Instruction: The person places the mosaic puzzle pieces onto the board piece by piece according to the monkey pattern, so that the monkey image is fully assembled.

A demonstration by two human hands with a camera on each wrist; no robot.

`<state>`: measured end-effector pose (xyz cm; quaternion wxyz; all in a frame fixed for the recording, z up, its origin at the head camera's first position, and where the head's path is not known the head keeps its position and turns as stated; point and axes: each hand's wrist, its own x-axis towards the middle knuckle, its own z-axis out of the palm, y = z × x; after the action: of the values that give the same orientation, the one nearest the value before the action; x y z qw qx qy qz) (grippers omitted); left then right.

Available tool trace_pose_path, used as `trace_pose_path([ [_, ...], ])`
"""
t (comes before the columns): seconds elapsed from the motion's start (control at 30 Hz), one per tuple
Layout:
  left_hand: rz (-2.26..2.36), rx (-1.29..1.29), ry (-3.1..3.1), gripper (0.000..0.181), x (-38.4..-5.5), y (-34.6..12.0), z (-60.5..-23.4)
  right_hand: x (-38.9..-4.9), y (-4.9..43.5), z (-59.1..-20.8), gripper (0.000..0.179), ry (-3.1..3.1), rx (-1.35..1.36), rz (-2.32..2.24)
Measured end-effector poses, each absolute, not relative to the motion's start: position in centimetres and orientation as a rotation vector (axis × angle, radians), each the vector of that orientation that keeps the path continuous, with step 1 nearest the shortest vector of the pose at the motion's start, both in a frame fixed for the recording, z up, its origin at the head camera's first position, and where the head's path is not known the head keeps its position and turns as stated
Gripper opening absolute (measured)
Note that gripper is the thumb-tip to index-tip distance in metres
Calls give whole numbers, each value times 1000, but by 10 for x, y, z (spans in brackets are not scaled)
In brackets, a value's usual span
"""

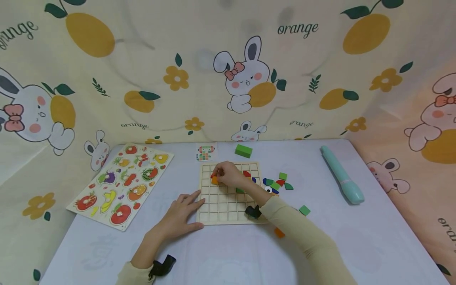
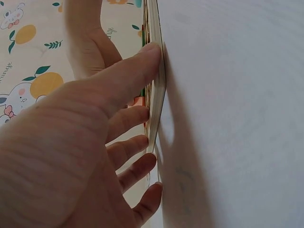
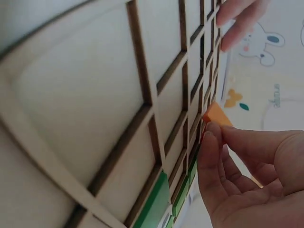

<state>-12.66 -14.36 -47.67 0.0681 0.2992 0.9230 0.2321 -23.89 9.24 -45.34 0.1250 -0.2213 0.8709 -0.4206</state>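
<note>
My right hand (image 1: 230,175) pinches an orange block (image 3: 217,115) between thumb and fingertips, over the upper left of a wooden grid board (image 1: 213,211). A red piece (image 1: 212,175) shows beside the fingers. My left hand (image 1: 181,213) lies spread at the board's left side, its thumb and fingertips (image 2: 151,51) touching the edge. Green pieces (image 3: 153,202) sit in cells of the board. A red piece (image 1: 246,173) and a blue piece (image 1: 253,179) show past the right hand, partly hidden by that arm.
Loose coloured pieces (image 1: 280,183) lie right of the board; a green square (image 1: 304,209) and orange piece (image 1: 279,232) lie nearer. Behind stand a pattern card (image 1: 206,152) and green block (image 1: 244,150). A fruit puzzle board (image 1: 122,186) is left, a teal pen-shaped device (image 1: 342,174) right.
</note>
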Motion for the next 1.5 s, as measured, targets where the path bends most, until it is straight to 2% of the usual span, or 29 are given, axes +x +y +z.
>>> trace_pose_path([
  [0.8,703,887,2788,75,-125,-143,-477,-232,82,-457,15,2671,-569,-1059],
  [1.23,698,909,2792,74,-126,-142,-478,-230,82,-456,12,2766,-612,-910],
  [1.5,712,900,2780,75,-125,-142,-477,-229,82,-456,3,2829,-621,-811],
])
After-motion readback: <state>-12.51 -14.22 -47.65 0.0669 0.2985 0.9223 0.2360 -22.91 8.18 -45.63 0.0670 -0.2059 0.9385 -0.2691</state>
